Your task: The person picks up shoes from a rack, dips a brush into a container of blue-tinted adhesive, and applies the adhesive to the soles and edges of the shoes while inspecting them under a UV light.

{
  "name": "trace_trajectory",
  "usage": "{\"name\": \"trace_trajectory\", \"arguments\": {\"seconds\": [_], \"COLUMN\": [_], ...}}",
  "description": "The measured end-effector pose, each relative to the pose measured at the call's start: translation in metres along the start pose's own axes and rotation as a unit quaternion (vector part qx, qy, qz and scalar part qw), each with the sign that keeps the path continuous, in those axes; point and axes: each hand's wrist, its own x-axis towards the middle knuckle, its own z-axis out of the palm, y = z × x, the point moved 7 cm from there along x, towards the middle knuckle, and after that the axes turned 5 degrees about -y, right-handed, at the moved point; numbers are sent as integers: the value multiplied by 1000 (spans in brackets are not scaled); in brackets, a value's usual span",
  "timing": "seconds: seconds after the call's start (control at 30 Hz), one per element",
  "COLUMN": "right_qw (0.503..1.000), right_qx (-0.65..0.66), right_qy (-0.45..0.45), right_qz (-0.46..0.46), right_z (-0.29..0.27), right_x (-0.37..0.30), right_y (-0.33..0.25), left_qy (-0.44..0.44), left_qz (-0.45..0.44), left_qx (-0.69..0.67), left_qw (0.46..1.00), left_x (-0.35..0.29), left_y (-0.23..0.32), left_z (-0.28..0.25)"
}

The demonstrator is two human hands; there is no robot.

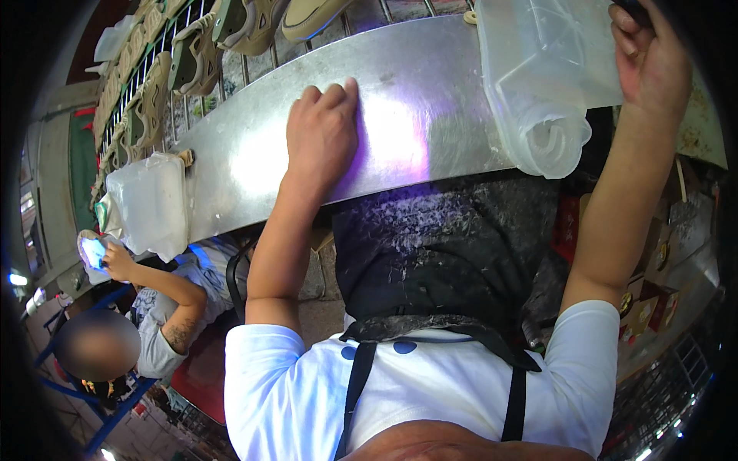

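My left hand (323, 138) rests knuckles up on a long curved metal worktop (446, 73). Its fingers are curled in and I see nothing held, though the palm side is hidden. At the upper right, my right hand (653, 65) is raised beside a translucent plastic tub (530, 69). The fingers of that hand close round a dark object (632, 11), cut off by the picture's edge and too little shown to name. The tub stands at the worktop's right end, with a rounded clear plastic piece (550, 142) at its near side.
Beige and green shoes (196, 58) line a rack beyond the worktop. Another translucent container (150, 200) stands at the left end. A seated person (181, 323) there holds a lit phone (94, 252). Boxes (649, 311) are at lower right; a dark apron (446, 253) with pale scraps covers my lap.
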Motion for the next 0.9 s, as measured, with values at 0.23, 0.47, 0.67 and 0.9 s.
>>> {"name": "trace_trajectory", "arguments": {"seconds": [0.23, 0.47, 0.67, 0.9], "right_qw": [1000, 1000, 1000, 999], "right_qx": [-3, -4, -3, -3], "right_qy": [0, -2, -1, 3], "right_qz": [-3, -7, -22, -39], "right_z": [1, 0, 6, 13], "right_x": [-3, 1, -6, -12], "right_y": [-1, 1, -4, -8], "left_qy": [-34, -77, -48, -63], "left_qz": [43, 95, -9, 63], "left_qx": [-10, -104, 29, -78], "left_qw": [998, 987, 998, 993], "left_x": [-27, -23, -5, -35], "left_y": [9, 23, -7, 17], "left_z": [-8, -6, -6, -8]}}
